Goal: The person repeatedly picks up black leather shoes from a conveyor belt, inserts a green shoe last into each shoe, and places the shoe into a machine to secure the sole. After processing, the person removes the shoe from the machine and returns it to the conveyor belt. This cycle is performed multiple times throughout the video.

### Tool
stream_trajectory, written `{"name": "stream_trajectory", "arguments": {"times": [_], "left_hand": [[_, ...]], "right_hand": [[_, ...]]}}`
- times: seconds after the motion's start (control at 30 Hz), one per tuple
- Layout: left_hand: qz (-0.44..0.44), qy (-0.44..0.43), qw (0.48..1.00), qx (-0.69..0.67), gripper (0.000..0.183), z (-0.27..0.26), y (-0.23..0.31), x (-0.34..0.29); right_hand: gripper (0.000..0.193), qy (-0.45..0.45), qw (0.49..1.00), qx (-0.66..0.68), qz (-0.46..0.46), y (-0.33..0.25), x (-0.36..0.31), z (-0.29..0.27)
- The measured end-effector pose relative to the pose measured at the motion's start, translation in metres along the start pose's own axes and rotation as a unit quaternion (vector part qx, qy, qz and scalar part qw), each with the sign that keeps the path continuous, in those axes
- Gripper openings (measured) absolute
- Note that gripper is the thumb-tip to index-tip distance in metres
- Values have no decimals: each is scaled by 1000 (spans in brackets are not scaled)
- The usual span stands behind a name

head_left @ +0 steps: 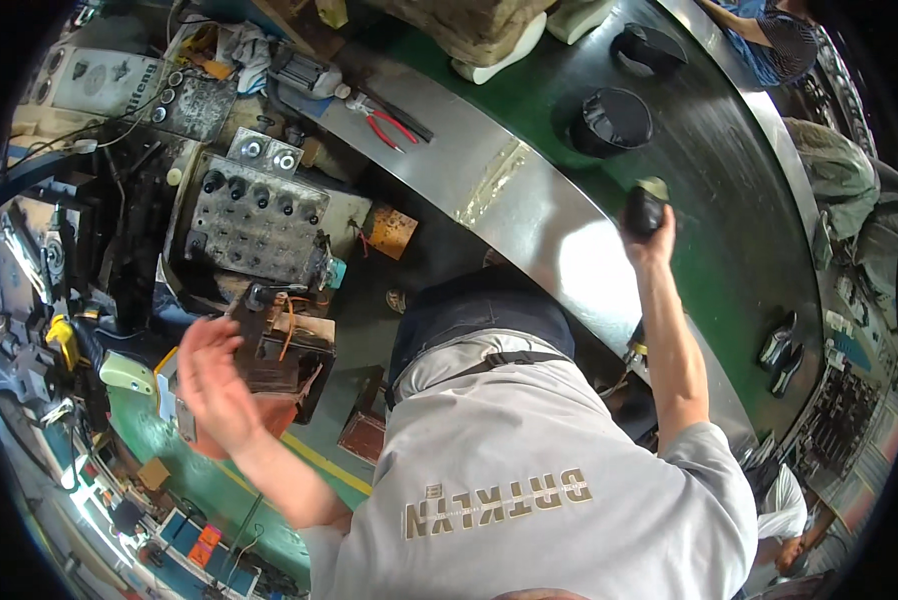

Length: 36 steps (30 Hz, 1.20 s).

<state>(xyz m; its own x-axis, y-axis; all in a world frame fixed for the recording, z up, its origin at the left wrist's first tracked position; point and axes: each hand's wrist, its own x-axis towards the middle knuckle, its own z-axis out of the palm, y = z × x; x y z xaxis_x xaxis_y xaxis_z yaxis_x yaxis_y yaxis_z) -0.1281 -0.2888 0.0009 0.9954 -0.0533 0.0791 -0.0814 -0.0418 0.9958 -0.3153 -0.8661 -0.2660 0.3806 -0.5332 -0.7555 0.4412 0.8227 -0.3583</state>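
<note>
My right hand [655, 240] reaches out over the green belt. Its fingers are wrapped round a black shoe [646, 212], toe and sides dark, with a tan patch at the far end; part of it is hidden in the grip. Off to the left, my left hand [214, 380] is raised with fingers stretched out and nothing in it, slightly blurred. It hovers beside an open brown box-like fixture [294, 350] at the machine. Farther along the belt sit a round black container [614, 120] and a second black container [649, 48].
A metal rim [539, 190] borders the curved belt [729, 290]. Red-handled pliers [389, 130] lie on that rim. A machine with a studded metal plate [254, 215] stands left. Dark shoes [779, 355] rest on the belt's right; other people [769, 45] are beyond.
</note>
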Motion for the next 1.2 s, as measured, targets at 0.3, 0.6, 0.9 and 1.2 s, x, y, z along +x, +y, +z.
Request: {"name": "stream_trajectory", "arguments": {"times": [0.3, 0.6, 0.9, 1.2], "left_hand": [[162, 369, 887, 226, 37, -171, 30, 40], [-79, 319, 916, 231, 66, -227, -4, 87], [-91, 339, 932, 89, 80, -237, -21, 95], [-64, 335, 933, 114, 72, -239, -21, 95]], "right_hand": [[53, 5, 993, -106, -47, 24, 45, -21], [41, -268, 814, -508, 85, 207, -83, 41], [30, -283, 765, -566, 122, 226, -111, 42], [29, -299, 752, -571, 135, 238, -124, 33]]}}
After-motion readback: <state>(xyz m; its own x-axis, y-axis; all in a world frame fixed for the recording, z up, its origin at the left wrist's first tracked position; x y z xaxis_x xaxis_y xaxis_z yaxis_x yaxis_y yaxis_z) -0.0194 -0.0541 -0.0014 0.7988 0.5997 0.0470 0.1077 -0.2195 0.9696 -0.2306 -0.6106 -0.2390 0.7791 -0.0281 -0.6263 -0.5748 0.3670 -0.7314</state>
